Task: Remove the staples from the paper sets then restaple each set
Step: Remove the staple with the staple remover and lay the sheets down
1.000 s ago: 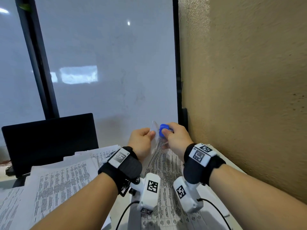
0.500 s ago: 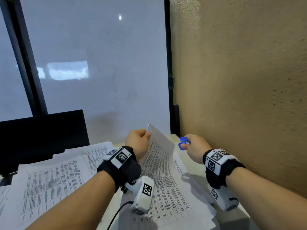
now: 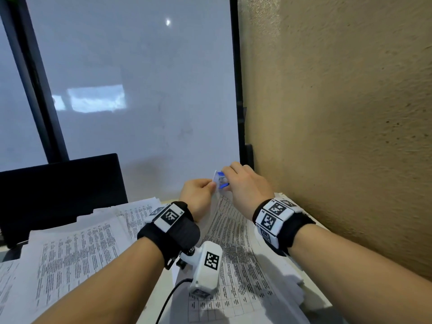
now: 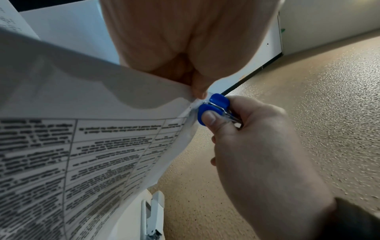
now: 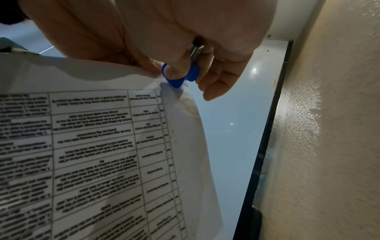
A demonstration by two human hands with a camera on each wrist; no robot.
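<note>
Change: staple remover (image 3: 222, 181) brought back against the raised corner of the paper set (image 3: 233, 242) — half a second ago it was held well apart to the right of the sheets, a second ago it was at the corner as now.
Meaning: judged a repeat bite at the staple; removal on this set is taken as not yet finished, restapling not begun.
Left hand (image 3: 198, 198): fingers curled, pinching the top corner of the paper set and holding it lifted off the desk.
Right hand (image 3: 245, 185): thumb and fingers curled round the blue staple remover, squeezing its two blue pads together at the paper's corner.
Paper set: lower part lying on the desk near its right edge beside the textured wall (image 3: 339, 136), upper corner raised toward the whiteboard (image 3: 140, 90).
Head view: both hands meeting at the corner; further printed sheets (image 3: 70, 258) spread toward the desk's left side, before a dark screen (image 3: 60, 190).
Left wrist view: thumb (image 4: 209, 117) pressed on the lower blue pad, metal of the tool behind it — also a white stapler (image 4: 153, 216) on the desk below, not visible from the head.
Right wrist view: tool tip against the paper edge; the staple itself cannot be made out in any view.
</note>
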